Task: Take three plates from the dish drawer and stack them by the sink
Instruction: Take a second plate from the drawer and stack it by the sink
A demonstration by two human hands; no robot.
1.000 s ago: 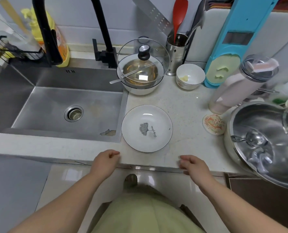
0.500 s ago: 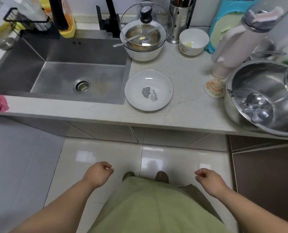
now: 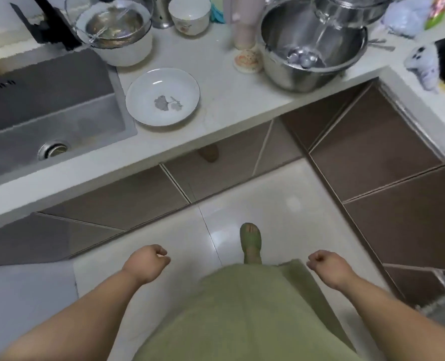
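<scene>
A white plate with a grey leaf motif lies on the pale counter, just right of the steel sink. My left hand and my right hand hang low over the floor, well back from the counter. Both are loosely curled and hold nothing. Brown cabinet fronts run under the counter and along the right side, all closed. I cannot tell which one is the dish drawer.
On the counter stand a white pot with a glass lid, a small bowl, a pink bottle and a large steel bowl. The counter turns a corner at the right. The floor is glossy tile. My foot is forward.
I have stepped back from the counter and the view has swung right. Both hands left the counter edge and dropped to waist height; the plate has stayed put.
</scene>
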